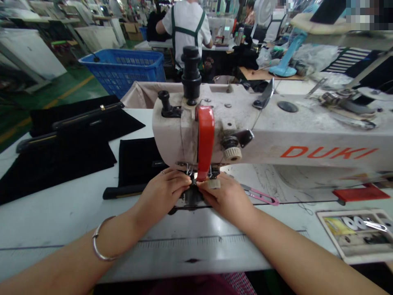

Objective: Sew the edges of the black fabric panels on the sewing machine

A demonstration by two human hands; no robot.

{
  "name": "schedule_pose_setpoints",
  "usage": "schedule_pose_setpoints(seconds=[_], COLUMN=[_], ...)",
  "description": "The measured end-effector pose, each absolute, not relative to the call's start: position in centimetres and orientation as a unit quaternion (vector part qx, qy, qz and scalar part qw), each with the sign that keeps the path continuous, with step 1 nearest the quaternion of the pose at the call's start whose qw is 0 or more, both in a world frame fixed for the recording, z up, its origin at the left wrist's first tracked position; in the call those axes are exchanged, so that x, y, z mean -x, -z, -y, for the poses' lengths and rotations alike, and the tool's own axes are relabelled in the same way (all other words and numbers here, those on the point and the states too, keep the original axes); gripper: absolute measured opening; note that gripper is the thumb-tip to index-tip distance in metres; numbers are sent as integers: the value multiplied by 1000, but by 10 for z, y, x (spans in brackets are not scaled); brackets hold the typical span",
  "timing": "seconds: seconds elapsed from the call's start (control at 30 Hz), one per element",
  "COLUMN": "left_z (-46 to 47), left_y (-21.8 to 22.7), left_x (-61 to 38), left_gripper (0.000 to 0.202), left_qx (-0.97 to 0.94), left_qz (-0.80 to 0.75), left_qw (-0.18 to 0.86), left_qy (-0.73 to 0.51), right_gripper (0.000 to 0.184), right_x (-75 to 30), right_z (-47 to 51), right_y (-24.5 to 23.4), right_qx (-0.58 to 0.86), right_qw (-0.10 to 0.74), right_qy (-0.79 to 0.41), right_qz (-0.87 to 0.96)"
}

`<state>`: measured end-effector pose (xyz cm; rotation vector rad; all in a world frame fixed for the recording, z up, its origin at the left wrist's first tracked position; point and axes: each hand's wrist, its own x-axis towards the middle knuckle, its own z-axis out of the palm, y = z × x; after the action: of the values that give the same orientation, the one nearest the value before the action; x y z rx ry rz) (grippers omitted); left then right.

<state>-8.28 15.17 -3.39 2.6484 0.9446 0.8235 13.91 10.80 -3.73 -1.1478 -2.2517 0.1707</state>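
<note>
Your left hand [164, 190] and right hand [230, 194] crowd the white metal sewing machine [258, 137], likely for control; can't tell if fingers grip

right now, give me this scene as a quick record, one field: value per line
station: white sewing machine marked DUKI, with a red cover
left hand: near the red cover's lower end, bracelet at the wrist
right hand: near that end too
held: cannot tell
left side: black fabric pieces
right side: pink-handled snips, tray
behind: blue basket, person facing away
</note>
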Motion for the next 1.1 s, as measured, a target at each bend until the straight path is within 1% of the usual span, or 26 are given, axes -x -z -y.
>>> schedule_pose_setpoints(seconds=[0.47,0.83,0.97,1.1], left_z=[-164,-163,-162,-169], left_y=[43,49,53,62], left_x=[81,84,82,83], left_gripper=[23,21,25,26], left_qx=[-893,-886,-885,-890], left_qz=[-343,-377,-377,-351], left_qw=[87,103,77,40], left_qy=[-279,-249,-260,-289], right_gripper=[17,15,11,13], right_x=[-137,-133,-128,-121], right_z=[-119,-116,-113,-123], right_y=[44,43,45,55], right_qx=[455,477,488,502], right_qw=[307,280,270,265], right_qy=[-64,-86,-63,-23], right_qz=[834,829,828,823])
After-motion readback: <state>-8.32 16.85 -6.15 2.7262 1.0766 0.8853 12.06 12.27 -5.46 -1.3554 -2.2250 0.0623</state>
